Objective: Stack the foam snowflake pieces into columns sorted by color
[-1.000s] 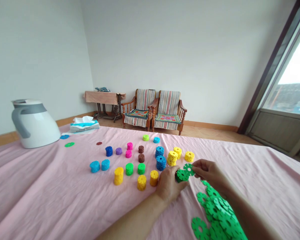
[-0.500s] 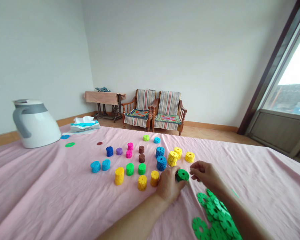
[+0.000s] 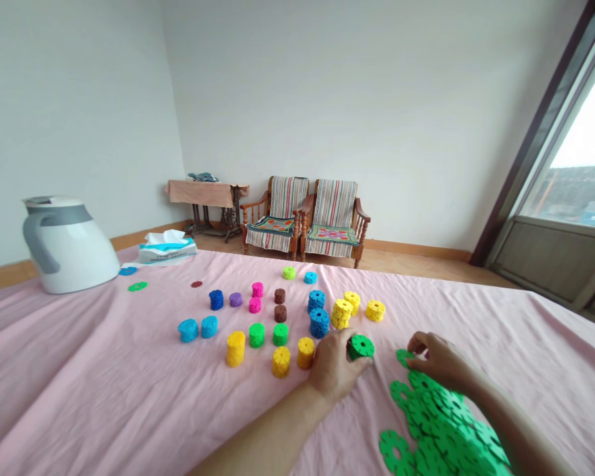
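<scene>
My left hand [image 3: 338,365] is closed around a short stack of green notched plastic discs [image 3: 361,346], low over the pink cloth, its thumb along the near side. To the right, my right hand [image 3: 439,360] pinches the edge of a single green disc [image 3: 403,357] between thumb and fingers. Just below that hand spreads a heap of loose green discs [image 3: 439,426], partly hidden by my right forearm. Beyond my left hand stand a yellow stack [image 3: 342,313] and a blue stack [image 3: 319,323]. A yellow stack [image 3: 306,353] is close by its left side.
Several more disc stacks, such as a tall yellow one [image 3: 235,349] and light blue ones [image 3: 188,330], stand on the pink tablecloth [image 3: 129,383]. A white jug [image 3: 77,254] and a tissue box [image 3: 167,248] are at the far left. Two wooden chairs [image 3: 333,215] stand beyond the table.
My right hand has moved right, away from the stack, to the upper edge of the green heap and now grips a disc there. My left hand keeps its hold on the stack.
</scene>
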Demonstrator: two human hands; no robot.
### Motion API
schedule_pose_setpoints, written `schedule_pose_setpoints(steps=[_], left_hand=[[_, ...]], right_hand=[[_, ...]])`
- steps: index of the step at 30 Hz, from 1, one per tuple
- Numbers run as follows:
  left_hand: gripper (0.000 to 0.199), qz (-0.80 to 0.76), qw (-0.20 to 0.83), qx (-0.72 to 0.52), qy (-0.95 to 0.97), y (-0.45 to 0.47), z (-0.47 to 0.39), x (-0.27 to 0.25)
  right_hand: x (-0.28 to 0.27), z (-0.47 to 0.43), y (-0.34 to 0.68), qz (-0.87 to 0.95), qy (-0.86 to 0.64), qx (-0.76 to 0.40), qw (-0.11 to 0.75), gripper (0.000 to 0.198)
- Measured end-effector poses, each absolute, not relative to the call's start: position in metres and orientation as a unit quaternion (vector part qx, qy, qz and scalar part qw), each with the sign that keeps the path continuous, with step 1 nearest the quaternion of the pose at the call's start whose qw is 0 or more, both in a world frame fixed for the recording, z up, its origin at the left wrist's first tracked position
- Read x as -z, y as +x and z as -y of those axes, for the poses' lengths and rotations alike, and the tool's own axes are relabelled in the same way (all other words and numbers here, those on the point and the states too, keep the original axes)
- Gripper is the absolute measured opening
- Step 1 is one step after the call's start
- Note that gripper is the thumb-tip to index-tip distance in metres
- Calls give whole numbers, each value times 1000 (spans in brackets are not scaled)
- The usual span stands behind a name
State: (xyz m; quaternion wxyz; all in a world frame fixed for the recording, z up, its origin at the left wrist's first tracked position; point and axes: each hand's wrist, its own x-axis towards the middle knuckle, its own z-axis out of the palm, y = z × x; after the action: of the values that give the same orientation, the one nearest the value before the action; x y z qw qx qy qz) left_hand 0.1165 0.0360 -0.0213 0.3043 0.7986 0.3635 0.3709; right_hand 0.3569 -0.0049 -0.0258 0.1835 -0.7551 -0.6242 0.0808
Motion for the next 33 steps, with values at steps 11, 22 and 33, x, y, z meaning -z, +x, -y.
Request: schedule_pose_setpoints(steps=[11,22,33], left_hand=[[30,-367,299,-365,802,116,-37,23],[26,-365,307,-358,802,117,-38,24],[21,-337,311,-376,805,114,-35,19]], right_hand=[[26,4,354,598,-762,-144,202,25],[3,-1,330,566,-707,-208,371,15],[-11,-2,270,484,-622,-397,470,27]])
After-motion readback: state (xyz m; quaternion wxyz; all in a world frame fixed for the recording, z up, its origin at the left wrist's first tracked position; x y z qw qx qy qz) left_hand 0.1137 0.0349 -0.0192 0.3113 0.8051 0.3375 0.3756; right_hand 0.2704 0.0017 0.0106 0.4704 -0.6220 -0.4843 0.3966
